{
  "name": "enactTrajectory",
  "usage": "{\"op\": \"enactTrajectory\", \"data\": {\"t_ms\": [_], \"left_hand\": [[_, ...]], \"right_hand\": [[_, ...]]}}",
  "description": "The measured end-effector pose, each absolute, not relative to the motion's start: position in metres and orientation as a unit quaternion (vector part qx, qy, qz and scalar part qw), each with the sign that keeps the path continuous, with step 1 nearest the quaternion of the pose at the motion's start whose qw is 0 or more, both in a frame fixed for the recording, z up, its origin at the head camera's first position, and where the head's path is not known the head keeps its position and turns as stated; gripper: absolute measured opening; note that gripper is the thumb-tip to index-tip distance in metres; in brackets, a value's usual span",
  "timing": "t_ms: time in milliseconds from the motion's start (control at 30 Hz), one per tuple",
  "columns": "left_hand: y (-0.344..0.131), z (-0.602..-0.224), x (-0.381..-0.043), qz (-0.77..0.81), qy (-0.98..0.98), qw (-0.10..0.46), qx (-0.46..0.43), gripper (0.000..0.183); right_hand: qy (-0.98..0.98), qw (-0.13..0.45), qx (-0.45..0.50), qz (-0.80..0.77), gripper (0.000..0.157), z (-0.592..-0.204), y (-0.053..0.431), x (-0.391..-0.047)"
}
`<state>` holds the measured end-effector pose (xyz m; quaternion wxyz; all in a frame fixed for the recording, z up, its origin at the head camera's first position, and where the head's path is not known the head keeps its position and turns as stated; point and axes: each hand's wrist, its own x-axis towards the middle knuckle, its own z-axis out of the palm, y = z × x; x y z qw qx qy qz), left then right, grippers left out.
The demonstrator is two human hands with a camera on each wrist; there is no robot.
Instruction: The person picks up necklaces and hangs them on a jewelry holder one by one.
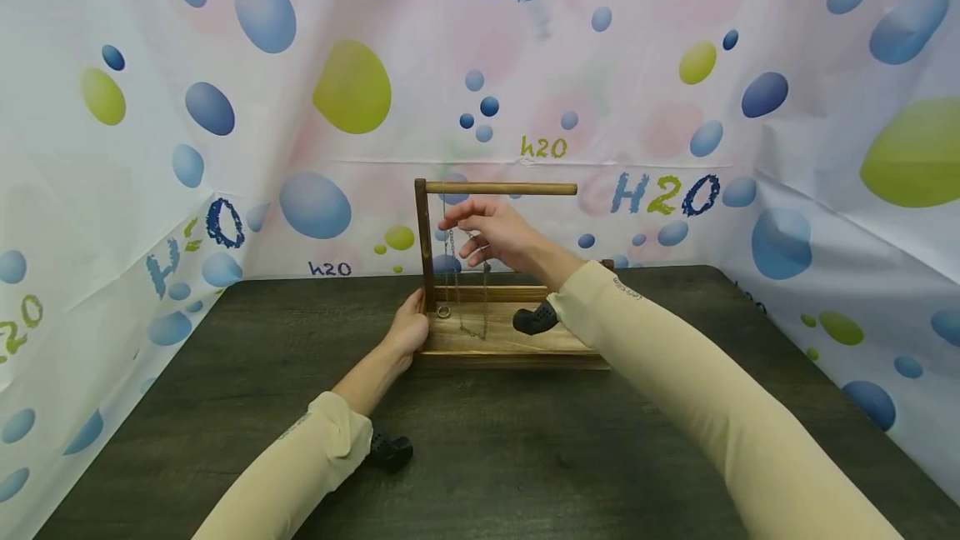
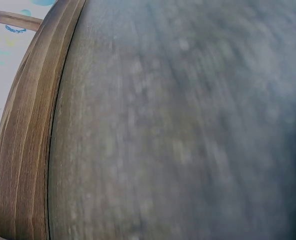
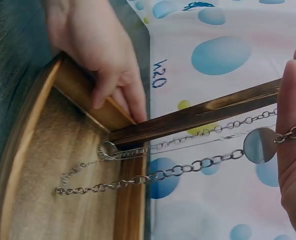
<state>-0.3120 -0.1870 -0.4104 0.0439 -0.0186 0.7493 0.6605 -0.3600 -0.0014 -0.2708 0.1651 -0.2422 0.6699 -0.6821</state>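
Note:
A wooden jewellery stand (image 1: 499,188) with a post, a crossbar and a shallow tray (image 1: 517,332) stands on the table. At the tray's left end, my left hand (image 1: 408,327) grips the edge beside the post. My right hand (image 1: 498,232) is below the crossbar and holds a silver chain necklace (image 3: 180,170) at its fingers. A round, shiny disc (image 3: 260,145) hangs on that chain close to the fingers, and the chain's lower loop dips towards the tray. Next to the post hangs a thinner necklace with a ring (image 1: 443,312). Only a sliver of my left hand shows in the left wrist view.
The dark wooden table (image 1: 480,457) extends around the stand. Behind it hangs a white backdrop (image 1: 637,48) patterned with coloured drops and lettering. Black wrist-worn devices (image 1: 392,452) protrude from both sleeves. My right forearm (image 1: 675,357) crosses over the tray's right part.

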Motion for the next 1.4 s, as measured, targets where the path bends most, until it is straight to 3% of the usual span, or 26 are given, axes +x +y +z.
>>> {"op": "enactTrajectory", "data": {"t_ms": [833, 1400], "left_hand": [[-0.187, -0.413, -0.314, 0.664, 0.746, 0.035, -0.018, 0.084], [-0.187, -0.414, -0.316, 0.665, 0.745, 0.048, -0.021, 0.085]], "right_hand": [[0.662, 0.096, -0.266, -0.695, 0.021, -0.218, 0.009, -0.376], [0.662, 0.040, -0.248, -0.706, 0.026, -0.206, 0.050, -0.390]]}}
